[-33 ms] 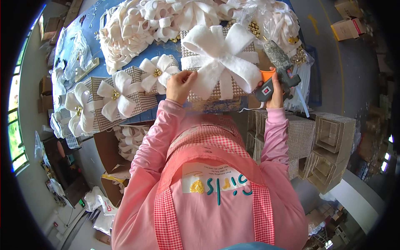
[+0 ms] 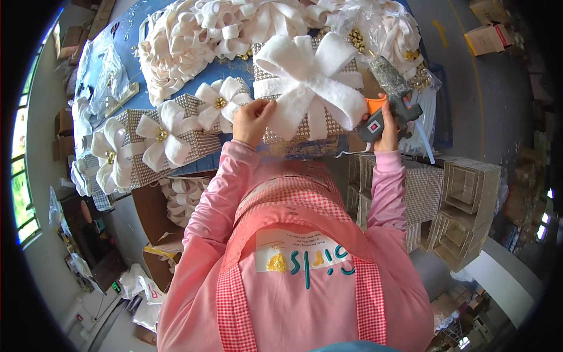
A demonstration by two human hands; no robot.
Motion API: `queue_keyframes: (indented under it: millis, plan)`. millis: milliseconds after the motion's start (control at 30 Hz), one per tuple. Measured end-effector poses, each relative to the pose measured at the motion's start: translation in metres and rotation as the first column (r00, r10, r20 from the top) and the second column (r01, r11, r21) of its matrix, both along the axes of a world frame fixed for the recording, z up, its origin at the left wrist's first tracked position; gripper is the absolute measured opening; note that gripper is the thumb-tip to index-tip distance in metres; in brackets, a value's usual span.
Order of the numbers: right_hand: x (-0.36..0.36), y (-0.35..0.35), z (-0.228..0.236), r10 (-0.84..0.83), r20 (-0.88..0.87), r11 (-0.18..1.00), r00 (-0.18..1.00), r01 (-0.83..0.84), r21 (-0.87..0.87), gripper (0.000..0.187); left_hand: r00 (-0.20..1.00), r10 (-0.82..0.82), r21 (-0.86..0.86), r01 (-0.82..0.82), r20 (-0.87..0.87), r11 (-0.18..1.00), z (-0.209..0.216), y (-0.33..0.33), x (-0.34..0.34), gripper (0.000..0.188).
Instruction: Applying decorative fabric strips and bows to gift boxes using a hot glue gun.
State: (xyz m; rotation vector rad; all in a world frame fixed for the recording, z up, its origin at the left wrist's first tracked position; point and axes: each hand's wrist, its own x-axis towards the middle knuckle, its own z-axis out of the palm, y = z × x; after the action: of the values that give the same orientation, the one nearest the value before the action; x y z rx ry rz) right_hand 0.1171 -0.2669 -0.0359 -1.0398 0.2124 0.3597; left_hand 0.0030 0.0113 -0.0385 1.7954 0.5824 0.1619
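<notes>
In front of me stands a box covered in silvery beads, with a large white plush bow across its top. My left hand is at the bow's lower left, thumb and fingers pinched on the edge of one loop. My right hand is closed round the handle of a dark glue gun with an orange trigger. The gun's nozzle points up and away, beside the box's right side, apart from the bow. A pale glue stick juts from its rear.
Smaller beaded boxes with white bows and gold centres line the table's left front. White ribbon loops are heaped at the back, near gold beads and plastic bags. Stacked open boxes stand at right; a carton is below left.
</notes>
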Motion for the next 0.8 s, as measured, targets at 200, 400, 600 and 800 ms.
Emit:
queue_keyframes:
  millis: [200,400,600,800]
  plan:
    - [-0.001,-0.007,-0.002,0.001,0.014,1.0,1.0,0.0,-0.029,0.034,0.997,0.051,0.145,-0.059,0.058,0.988,0.008,0.003,0.0,0.023]
    - [-0.007,-0.033,0.005,-0.048,-0.004,0.998,0.999,0.048,0.047,0.037,0.926,-0.24,0.446,0.09,0.291,0.891,0.054,-0.005,0.049,0.008]
    - [-0.023,-0.052,0.01,-0.084,-0.004,0.996,0.996,0.084,0.024,0.036,0.83,-0.55,0.67,0.458,-0.087,0.585,0.002,-0.017,0.112,0.013]
    - [-0.031,-0.071,0.009,-0.099,-0.004,0.995,0.995,0.099,-0.013,0.037,0.812,-0.558,0.692,0.503,-0.173,0.518,-0.009,-0.021,0.119,0.021]
